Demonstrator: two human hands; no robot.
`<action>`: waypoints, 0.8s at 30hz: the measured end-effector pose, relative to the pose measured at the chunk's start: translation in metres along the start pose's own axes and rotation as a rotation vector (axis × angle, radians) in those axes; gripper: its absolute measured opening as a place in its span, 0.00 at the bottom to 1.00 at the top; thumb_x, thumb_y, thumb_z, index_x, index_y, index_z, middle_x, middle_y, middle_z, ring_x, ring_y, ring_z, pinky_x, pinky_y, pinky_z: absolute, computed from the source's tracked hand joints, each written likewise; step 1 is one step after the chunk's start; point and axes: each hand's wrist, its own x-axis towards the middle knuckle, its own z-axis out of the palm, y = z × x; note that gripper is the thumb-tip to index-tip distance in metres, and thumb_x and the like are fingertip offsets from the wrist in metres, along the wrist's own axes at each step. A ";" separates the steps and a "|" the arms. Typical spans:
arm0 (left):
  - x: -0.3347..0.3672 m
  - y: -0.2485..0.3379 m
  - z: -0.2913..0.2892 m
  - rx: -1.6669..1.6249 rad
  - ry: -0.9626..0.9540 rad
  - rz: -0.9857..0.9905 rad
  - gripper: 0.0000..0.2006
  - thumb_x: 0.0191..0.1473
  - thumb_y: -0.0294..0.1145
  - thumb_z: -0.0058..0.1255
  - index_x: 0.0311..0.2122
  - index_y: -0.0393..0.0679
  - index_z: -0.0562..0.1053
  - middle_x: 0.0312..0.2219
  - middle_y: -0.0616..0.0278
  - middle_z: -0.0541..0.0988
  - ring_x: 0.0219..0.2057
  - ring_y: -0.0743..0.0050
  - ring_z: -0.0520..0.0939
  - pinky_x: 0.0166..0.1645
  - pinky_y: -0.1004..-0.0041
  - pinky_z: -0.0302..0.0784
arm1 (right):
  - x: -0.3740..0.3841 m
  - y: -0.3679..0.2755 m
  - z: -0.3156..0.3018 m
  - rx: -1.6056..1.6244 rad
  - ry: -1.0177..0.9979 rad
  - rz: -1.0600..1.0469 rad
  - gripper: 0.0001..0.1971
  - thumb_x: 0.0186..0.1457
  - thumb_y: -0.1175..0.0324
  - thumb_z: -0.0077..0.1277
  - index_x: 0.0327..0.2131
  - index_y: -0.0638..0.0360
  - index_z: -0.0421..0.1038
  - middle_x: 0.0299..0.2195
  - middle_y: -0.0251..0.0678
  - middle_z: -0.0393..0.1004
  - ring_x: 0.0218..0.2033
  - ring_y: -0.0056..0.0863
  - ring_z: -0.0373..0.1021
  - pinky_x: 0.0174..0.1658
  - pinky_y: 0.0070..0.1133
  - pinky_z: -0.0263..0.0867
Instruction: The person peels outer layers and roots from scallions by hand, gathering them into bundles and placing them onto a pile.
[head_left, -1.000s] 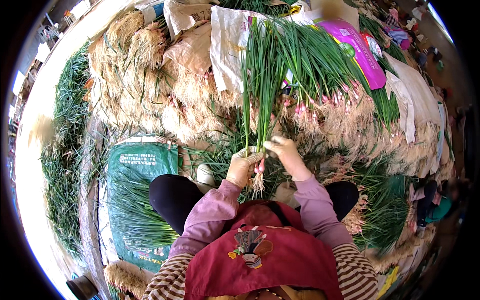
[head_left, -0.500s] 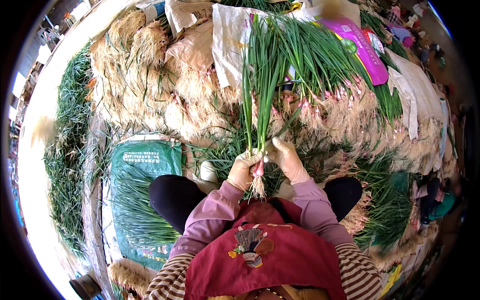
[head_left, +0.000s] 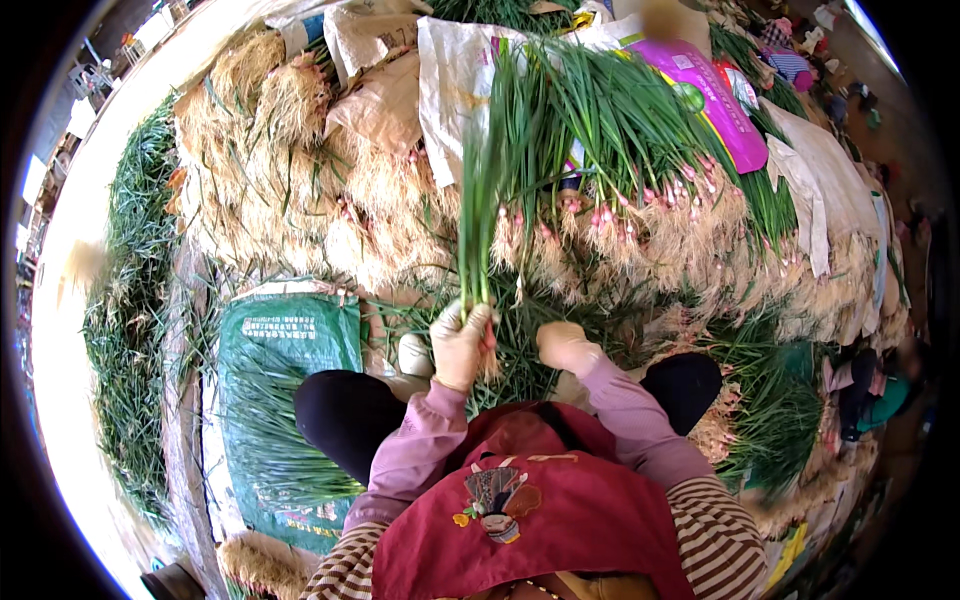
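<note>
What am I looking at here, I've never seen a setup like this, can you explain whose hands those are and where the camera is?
There is no robot here: a person in a maroon apron works by hand. A wide fisheye camera on their head looks down, so straight edges bend near the rim.

The left hand holds a few long green stalks, pinkish bulbs at the lower end. The right hand is apart from them, fingers curled; whether it holds anything I cannot tell.

Ahead lies a heap of green bunches with pale roots. At the left, more stalks rest on a green sack.
</note>
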 end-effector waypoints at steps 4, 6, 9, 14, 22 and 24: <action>0.012 0.012 -0.005 -0.027 0.037 0.027 0.08 0.57 0.31 0.48 0.38 0.38 0.74 0.18 0.72 0.72 0.13 0.90 0.63 0.16 0.86 0.54 | 0.013 0.002 -0.003 0.379 0.190 -0.069 0.17 0.48 0.53 0.53 0.35 0.56 0.76 0.30 0.44 0.77 0.33 0.39 0.73 0.39 0.28 0.68; 0.016 0.005 -0.015 -0.119 -0.013 -0.091 0.08 0.57 0.31 0.49 0.37 0.38 0.73 0.15 0.74 0.68 0.11 0.90 0.61 0.15 0.85 0.52 | 0.033 -0.004 -0.024 0.573 0.505 0.032 0.17 0.51 0.53 0.51 0.36 0.57 0.76 0.30 0.44 0.77 0.31 0.39 0.74 0.36 0.28 0.68; 0.025 -0.002 -0.021 -0.161 -0.100 -0.282 0.07 0.56 0.31 0.50 0.36 0.38 0.74 0.10 0.76 0.63 0.08 0.89 0.56 0.13 0.84 0.48 | 0.068 0.007 -0.024 0.520 0.497 0.099 0.15 0.54 0.57 0.50 0.33 0.61 0.76 0.25 0.40 0.77 0.23 0.31 0.72 0.29 0.27 0.66; 0.028 -0.017 -0.020 0.068 -0.027 -0.286 0.12 0.55 0.30 0.50 0.44 0.39 0.74 0.19 0.72 0.74 0.14 0.91 0.63 0.16 0.87 0.55 | 0.029 -0.016 -0.017 0.607 0.360 -0.058 0.13 0.55 0.62 0.47 0.31 0.62 0.74 0.20 0.35 0.74 0.19 0.26 0.68 0.25 0.28 0.63; 0.022 -0.025 -0.007 0.055 -0.159 -0.319 0.07 0.54 0.27 0.50 0.36 0.36 0.76 0.12 0.72 0.68 0.10 0.87 0.64 0.14 0.85 0.59 | -0.012 0.000 -0.032 1.166 0.124 -0.126 0.18 0.60 0.58 0.44 0.29 0.64 0.75 0.18 0.31 0.72 0.16 0.15 0.62 0.20 0.13 0.57; 0.018 -0.017 -0.004 0.078 -0.126 -0.273 0.08 0.55 0.28 0.50 0.37 0.36 0.75 0.15 0.70 0.72 0.10 0.86 0.66 0.15 0.85 0.60 | 0.006 -0.006 -0.038 1.241 0.340 -0.154 0.14 0.59 0.62 0.46 0.33 0.64 0.74 0.18 0.30 0.72 0.15 0.14 0.61 0.19 0.14 0.55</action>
